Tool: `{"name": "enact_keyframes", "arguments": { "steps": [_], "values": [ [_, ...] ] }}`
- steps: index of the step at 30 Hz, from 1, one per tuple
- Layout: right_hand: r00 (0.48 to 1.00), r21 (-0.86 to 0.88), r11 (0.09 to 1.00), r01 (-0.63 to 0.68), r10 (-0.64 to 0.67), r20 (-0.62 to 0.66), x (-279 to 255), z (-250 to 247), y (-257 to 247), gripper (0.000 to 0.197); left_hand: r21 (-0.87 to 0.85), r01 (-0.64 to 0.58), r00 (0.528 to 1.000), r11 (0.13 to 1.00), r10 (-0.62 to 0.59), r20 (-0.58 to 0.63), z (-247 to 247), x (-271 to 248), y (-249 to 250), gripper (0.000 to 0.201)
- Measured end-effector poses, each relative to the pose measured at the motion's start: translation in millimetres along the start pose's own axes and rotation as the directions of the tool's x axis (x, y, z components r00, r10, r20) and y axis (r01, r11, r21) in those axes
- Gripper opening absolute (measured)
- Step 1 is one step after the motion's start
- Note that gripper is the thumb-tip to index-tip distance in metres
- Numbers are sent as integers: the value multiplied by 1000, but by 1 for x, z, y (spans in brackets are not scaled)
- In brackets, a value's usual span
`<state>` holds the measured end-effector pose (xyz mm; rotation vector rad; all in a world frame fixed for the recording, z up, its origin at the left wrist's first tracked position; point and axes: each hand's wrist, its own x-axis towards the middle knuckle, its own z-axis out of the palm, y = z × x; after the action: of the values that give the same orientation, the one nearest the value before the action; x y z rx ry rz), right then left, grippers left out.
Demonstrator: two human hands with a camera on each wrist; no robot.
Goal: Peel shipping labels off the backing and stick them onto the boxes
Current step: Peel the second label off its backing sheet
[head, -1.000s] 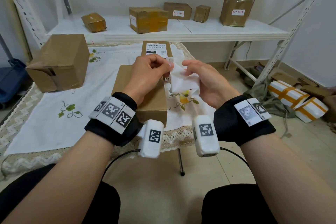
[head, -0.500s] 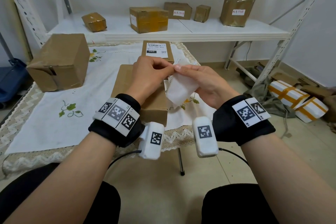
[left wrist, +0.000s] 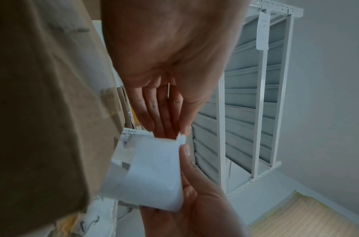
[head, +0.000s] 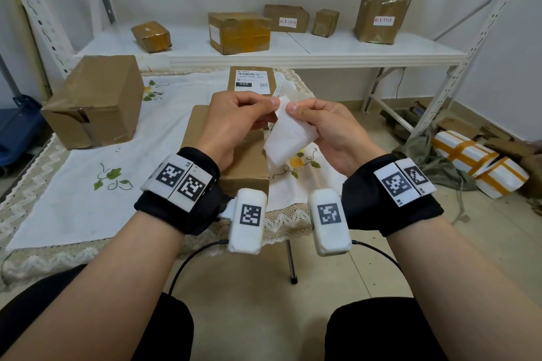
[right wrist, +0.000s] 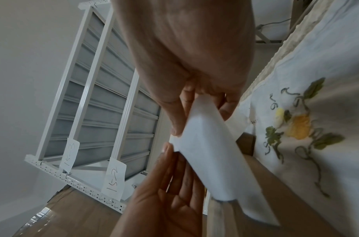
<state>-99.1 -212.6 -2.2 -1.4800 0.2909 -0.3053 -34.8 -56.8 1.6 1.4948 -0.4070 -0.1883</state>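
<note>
A white label sheet (head: 289, 138) hangs curled between my hands above a plain brown box (head: 243, 168) on the table. My left hand (head: 272, 103) pinches the sheet's top corner between thumb and fingers. My right hand (head: 294, 110) pinches the same corner from the right, and the sheet drapes over its palm. The left wrist view shows my left hand (left wrist: 181, 133) nipping a small tab of the label sheet (left wrist: 154, 168), printing showing faintly at its left. In the right wrist view my right hand (right wrist: 177, 130) grips the label sheet (right wrist: 210, 152).
A labelled flat box (head: 252, 82) lies behind my hands and a large brown box (head: 96, 99) stands at the left of the embroidered tablecloth (head: 88, 184). The white shelf (head: 322, 50) beyond carries several taped boxes. White wrapped parcels (head: 481, 167) lie on the floor at right.
The sheet has swung from hanging crumpled between both hands to slanting down under my right hand. Both hands now meet at its top corner, thumbs side by side.
</note>
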Motion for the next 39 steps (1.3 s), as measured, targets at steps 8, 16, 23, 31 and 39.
{"name": "enact_keyframes", "arguments": {
  "steps": [8, 16, 23, 31, 39],
  "values": [
    [1000, 21, 1000, 19, -19, 5, -2, 1, 1, 11, -23, -39, 999, 999, 38, -27, 1, -1, 0, 14],
    [996, -43, 999, 12, -8, 85, -7, 4, -1, 16, 177, -180, 981, 968, 190, -40, 3, -3, -2, 9],
    [1000, 9, 1000, 23, -23, 10, -6, 2, -2, 19, 56, -149, 987, 987, 151, -48, 1, 0, 1, 14],
    [1000, 38, 999, 25, -25, 2, -5, -2, -2, 26, -5, -91, 995, 996, 90, -42, 1, 1, 0, 9],
    [1000, 1, 1000, 30, -30, -4, -5, -3, -1, 30, -1, -66, 997, 998, 66, -42, 1, 1, -1, 9]
  ]
}}
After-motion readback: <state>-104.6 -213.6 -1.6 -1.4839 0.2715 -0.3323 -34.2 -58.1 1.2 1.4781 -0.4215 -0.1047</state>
